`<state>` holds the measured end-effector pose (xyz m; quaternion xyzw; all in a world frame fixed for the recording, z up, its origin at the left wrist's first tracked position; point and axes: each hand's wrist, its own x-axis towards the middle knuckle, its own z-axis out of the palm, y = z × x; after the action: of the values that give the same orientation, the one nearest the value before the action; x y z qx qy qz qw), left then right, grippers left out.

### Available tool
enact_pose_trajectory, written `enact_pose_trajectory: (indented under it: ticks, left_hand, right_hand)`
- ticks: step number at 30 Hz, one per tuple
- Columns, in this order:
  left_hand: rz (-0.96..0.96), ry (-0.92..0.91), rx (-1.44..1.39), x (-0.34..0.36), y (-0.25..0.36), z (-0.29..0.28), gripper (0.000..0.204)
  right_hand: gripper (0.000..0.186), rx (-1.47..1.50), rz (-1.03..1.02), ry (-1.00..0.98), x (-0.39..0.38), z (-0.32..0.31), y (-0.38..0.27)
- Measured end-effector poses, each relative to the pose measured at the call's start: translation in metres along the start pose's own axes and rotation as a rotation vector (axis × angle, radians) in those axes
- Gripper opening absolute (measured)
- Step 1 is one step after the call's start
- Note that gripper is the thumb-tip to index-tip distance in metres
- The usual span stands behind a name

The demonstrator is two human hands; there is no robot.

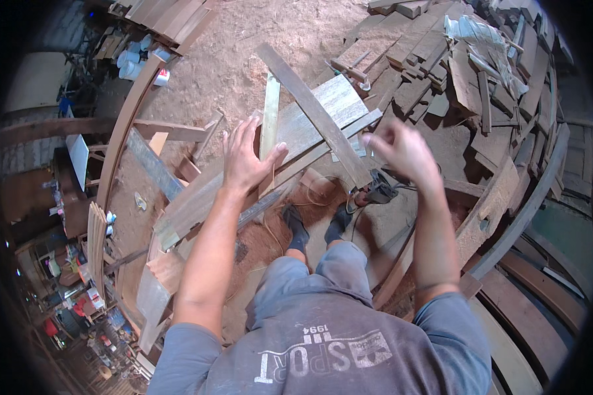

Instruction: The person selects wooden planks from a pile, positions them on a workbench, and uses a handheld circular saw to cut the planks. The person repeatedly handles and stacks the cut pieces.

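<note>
My left hand, fingers apart and thumb stretched out, rests on the edge of a long wooden plank by a pale narrow strip of wood. Across a wide, weathered board lies a darker narrow slat, slanting from far left to near right. My right hand is raised past the slat's near end, slightly blurred. Its fingers are curled in, and whatever may be between them is hidden. Below it, beside my foot, sits a dark object with a cord, its kind unclear.
Scrap boards are heaped at the far right, with a pale plastic sheet on top. Curved timbers stand at left. White buckets are at far left. Cluttered tools fill the lower left. Sawdust covers the ground.
</note>
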<state>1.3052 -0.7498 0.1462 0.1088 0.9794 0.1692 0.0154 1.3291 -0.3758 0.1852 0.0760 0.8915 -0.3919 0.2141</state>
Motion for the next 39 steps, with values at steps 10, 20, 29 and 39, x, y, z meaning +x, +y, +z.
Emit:
enact_pose_trajectory:
  ticks: [10,20,29,39]
  left_hand:
    - [-0.022,0.174,-0.203,0.010,0.011,0.013,0.070]
    - [-0.027,0.205,-0.297,0.009,-0.011,0.019,0.061]
    - [-0.041,0.185,-0.248,0.011,-0.008,0.022,0.056]
    - [-0.024,0.179,-0.117,0.012,-0.007,0.027,0.052]
  right_hand:
    - [0.051,0.369,-0.135,0.147,-0.047,0.120,0.000]
    - [0.051,0.435,-0.147,0.097,-0.047,0.126,-0.012]
    - [0.056,0.455,-0.143,0.072,-0.043,0.122,-0.009]
    - [0.057,0.590,-0.112,-0.022,-0.040,0.121,-0.001]
